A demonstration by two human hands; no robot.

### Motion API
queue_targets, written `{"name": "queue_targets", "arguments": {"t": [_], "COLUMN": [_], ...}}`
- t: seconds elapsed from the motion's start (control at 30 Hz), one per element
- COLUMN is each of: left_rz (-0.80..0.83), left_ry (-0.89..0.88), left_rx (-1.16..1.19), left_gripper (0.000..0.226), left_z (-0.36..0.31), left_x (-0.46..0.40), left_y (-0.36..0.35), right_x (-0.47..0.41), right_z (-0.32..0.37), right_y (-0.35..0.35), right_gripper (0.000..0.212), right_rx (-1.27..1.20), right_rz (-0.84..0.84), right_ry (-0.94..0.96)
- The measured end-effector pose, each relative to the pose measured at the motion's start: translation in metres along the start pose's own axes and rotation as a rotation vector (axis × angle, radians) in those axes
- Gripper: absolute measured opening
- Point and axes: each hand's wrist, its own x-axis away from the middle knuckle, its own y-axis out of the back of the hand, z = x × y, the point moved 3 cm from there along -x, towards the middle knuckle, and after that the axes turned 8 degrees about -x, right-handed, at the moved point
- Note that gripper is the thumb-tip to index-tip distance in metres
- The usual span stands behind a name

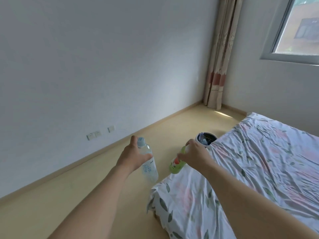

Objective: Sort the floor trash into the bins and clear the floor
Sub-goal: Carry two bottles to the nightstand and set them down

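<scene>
Left hand (133, 153) grips a clear plastic water bottle (148, 162); right hand (193, 155) grips a green plastic bottle (177, 165), both carried toward the round bin (206, 139) just beyond

Clear bottle (148, 163) with pale-blue cap; green bottle (176, 165); white leaf-and-pink-floral bedsheet (250, 163); cream floor (86, 195)

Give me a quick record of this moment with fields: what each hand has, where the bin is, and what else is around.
left hand: grips clear plastic bottle, blue cap up
right hand: grips green bottle
bin: on floor beyond the hands, beside the bed; contents unclear
surroundings: wall sockets, curtain, window
</scene>
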Motion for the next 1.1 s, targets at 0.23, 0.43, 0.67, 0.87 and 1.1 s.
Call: {"name": "queue_targets", "arguments": {"t": [0.23,0.43,0.67,0.87,1.1], "left_rz": [-0.011,-0.029,0.013,0.059,0.099], "left_ry": [-0.077,-0.047,-0.018,-0.052,-0.132], "left_rx": [-0.019,0.000,0.038,0.006,0.020], "left_gripper": [0.082,0.060,0.059,0.049,0.040], "left_z": [0.096,0.158,0.187,0.174,0.110], "left_x": [-0.139,-0.271,-0.399,-0.543,-0.697], "left_y": [0.066,0.134,0.118,0.095,0.081], "right_x": [-0.127,-0.232,-0.354,-0.491,-0.618], "right_z": [0.090,0.168,0.198,0.182,0.166], "right_y": [-0.099,-0.147,-0.185,-0.183,-0.146], "right_gripper": [0.050,0.045,0.045,0.048,0.045], "right_rx": [0.005,-0.026,-0.007,-0.038,-0.089], "right_rz": [0.019,-0.030,-0.030,-0.078,-0.173], "right_ry": [0.001,-0.019,-0.050,-0.099,-0.195]}}
